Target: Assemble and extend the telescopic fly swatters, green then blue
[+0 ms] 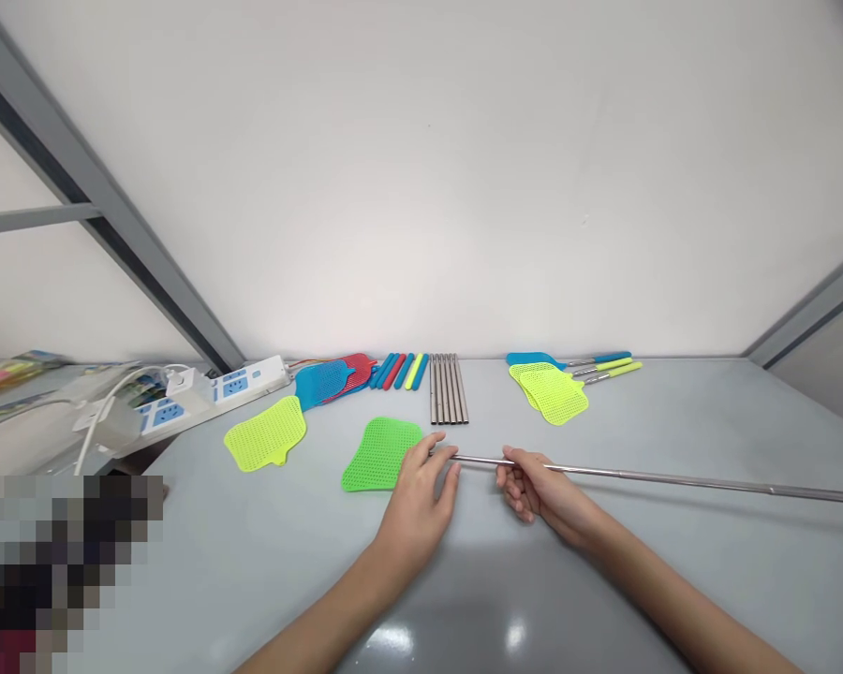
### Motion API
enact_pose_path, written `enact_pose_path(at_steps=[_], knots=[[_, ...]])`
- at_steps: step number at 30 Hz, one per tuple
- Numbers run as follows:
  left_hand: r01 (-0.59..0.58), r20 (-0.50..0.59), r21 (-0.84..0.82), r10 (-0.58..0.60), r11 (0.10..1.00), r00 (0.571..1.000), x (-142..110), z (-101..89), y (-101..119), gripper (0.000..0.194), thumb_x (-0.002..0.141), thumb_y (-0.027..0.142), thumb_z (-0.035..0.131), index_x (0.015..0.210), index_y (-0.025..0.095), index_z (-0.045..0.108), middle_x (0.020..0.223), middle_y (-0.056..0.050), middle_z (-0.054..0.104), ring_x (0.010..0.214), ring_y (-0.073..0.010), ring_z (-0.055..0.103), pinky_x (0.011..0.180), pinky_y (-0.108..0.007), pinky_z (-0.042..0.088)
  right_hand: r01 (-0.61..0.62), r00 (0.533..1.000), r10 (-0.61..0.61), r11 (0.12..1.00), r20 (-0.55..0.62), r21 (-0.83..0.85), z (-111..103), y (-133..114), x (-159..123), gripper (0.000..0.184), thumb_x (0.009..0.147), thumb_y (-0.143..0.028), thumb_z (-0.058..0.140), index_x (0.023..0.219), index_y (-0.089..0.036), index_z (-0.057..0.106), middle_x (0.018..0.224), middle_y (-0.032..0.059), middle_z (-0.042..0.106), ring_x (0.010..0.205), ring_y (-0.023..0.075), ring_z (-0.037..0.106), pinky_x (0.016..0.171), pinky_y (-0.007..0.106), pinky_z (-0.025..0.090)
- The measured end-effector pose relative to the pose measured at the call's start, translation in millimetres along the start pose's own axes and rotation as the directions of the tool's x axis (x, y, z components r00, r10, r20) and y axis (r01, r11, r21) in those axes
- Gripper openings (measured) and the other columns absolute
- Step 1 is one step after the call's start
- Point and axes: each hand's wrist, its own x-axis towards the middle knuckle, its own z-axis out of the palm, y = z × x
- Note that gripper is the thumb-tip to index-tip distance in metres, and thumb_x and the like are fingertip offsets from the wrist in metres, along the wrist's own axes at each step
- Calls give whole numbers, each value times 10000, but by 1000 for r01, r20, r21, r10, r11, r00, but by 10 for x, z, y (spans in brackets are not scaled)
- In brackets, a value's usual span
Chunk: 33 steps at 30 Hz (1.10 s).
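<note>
A long extended telescopic metal rod [674, 479] runs from the table's middle off to the right edge of view. My right hand [534, 491] grips it near its left end. My left hand [421, 487] pinches the rod's left tip, right beside a green swatter head [376, 454] lying flat on the table. A yellow-green swatter head [265, 432] lies further left.
At the back lie blue and red swatter heads [330, 379], coloured handle sleeves [400, 371], a row of collapsed metal rods [448, 388], and assembled swatters [554, 386] at right. White power strips [203, 393] with cables sit at left. A grey frame post [112, 215] slants behind.
</note>
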Motion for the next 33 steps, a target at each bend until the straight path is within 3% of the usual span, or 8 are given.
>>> enact_pose_path(at_steps=[5,11,21,26,33], knots=[[-48,10,101,48,994,999,16,-16,-24,234,840,249,397,966,206,588,1083,-57,537,1010,-209,474,880,-393,369,-11,1000,11,1000,18,-25,-10,-3,-6,390,794,-429,411,615,-117,564,438,-29,411,378,67,392,345,183,288],[-76,68,85,71,993,995,10,-66,7,225,851,237,378,911,215,594,958,-28,573,890,-184,498,803,-364,367,-26,999,27,999,21,-30,-9,-41,-20,380,796,-417,406,620,-117,560,442,-23,428,375,64,387,349,181,292],[-74,95,65,68,995,993,24,-79,28,193,850,207,396,861,203,588,963,-17,562,880,-165,486,790,-336,334,-41,999,42,998,12,-43,-12,-56,-41,371,804,-404,405,631,-116,563,446,-19,433,382,64,389,355,180,298],[-128,117,47,122,991,986,47,-106,29,184,863,187,370,863,196,553,923,-7,588,870,-147,509,783,-322,307,-30,999,31,999,28,-44,-33,-58,-51,363,803,-405,418,632,-121,564,454,-25,424,395,66,399,362,183,300],[-144,140,118,127,983,982,34,-152,37,183,867,197,371,849,195,553,805,16,612,749,-124,519,813,-334,270,-36,999,37,999,36,-31,-57,-57,-48,357,796,-406,442,630,-118,572,438,-29,417,393,63,389,360,178,294]])
